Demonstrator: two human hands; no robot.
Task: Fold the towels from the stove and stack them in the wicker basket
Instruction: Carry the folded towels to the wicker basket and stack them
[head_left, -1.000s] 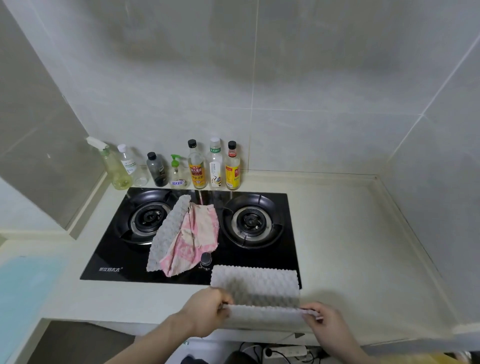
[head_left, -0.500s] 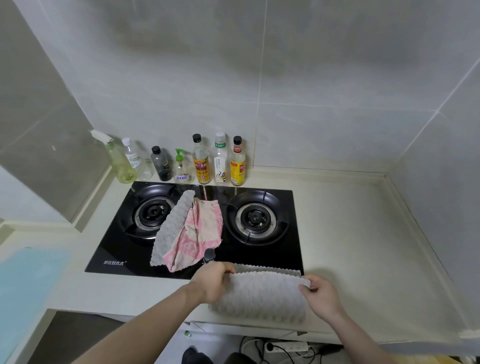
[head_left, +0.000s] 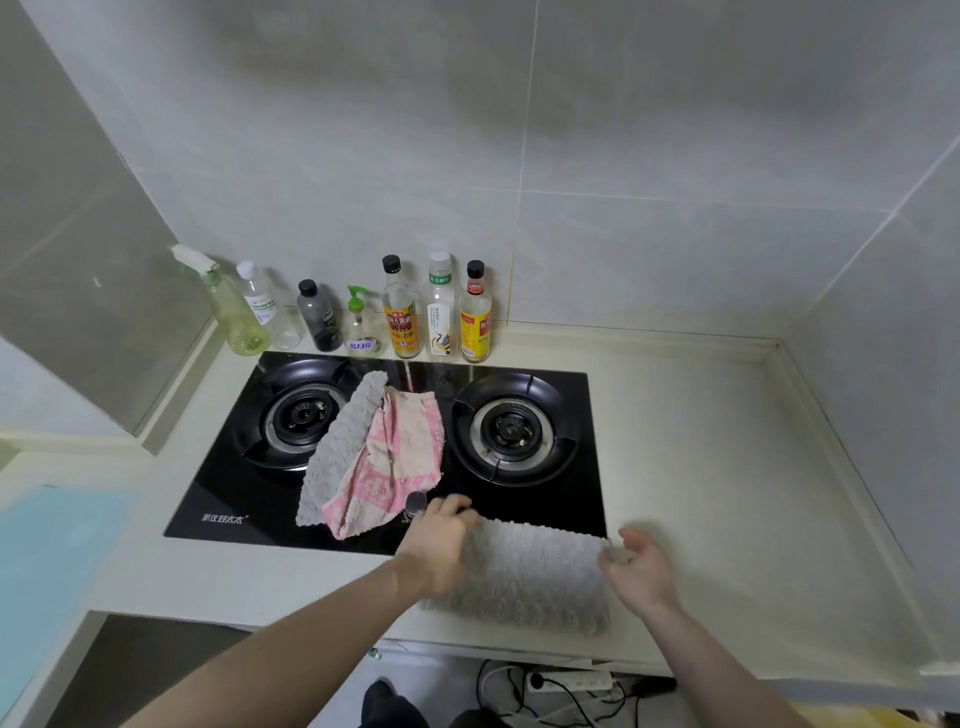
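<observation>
A grey nubbly towel (head_left: 530, 571) lies folded in half on the counter's front edge, overlapping the black stove (head_left: 234, 499). My left hand (head_left: 439, 545) lies over the towel's left edge, its blurred fingers curled at the far left corner. My right hand (head_left: 641, 571) hovers at the right edge with thumb and fingers spread apart, just off the corner. Between the two burners lie a second grey towel (head_left: 337, 452) and a crumpled pink-and-white towel (head_left: 402, 457). No wicker basket is in view.
Several bottles (head_left: 400, 312) and a spray bottle (head_left: 234, 306) line the back wall behind the stove. Pale counter (head_left: 727, 467) stretches right to the corner walls. A light blue surface (head_left: 47, 571) lies at left. A power strip (head_left: 571, 679) and cables sit below the counter.
Both hands carried the towel's near edge forward over its far edge, folding it in half. My right hand has since let go of its corner.
</observation>
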